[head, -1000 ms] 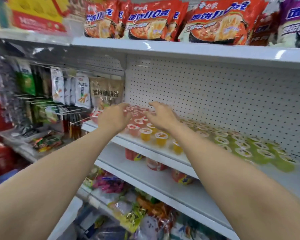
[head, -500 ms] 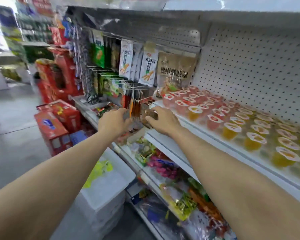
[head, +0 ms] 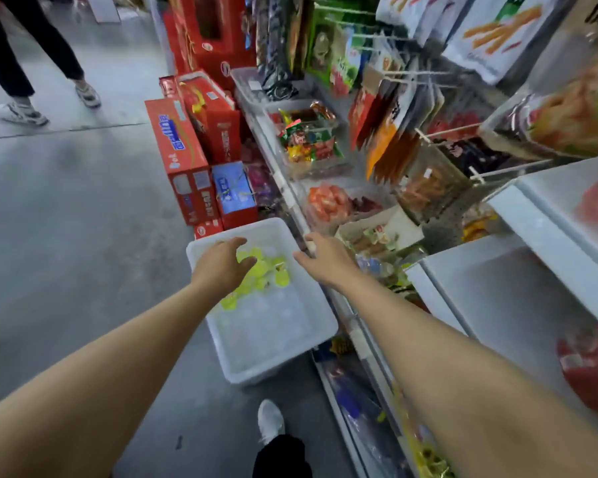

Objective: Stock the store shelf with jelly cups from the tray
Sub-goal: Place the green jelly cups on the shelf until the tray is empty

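- your left hand (head: 223, 262) and right hand (head: 325, 258) reach down over the tray (head: 273, 343), fingers loosely spread, holding nothing.
- yellow-green jelly cups (head: 263, 270) sit in its far end.

Red gift boxes (head: 187, 157) stand on the grey floor (head: 59, 219) beyond the left hand, a blue-faced box (head: 233, 191) tucked among them. Past the right hand, clear bins hold wrapped sweets (head: 308, 143) and orange snacks (head: 327, 201) — above these, snack packets (head: 390, 132) hang from white pegs. Far off, up and left of both hands, another person's legs in dark trousers (head: 14, 46) and pale trainers (head: 23, 112) cross the aisle. Nearer than the hands, low in view, a white shoe (head: 271, 420) — the wearer's own — rests on the floor.
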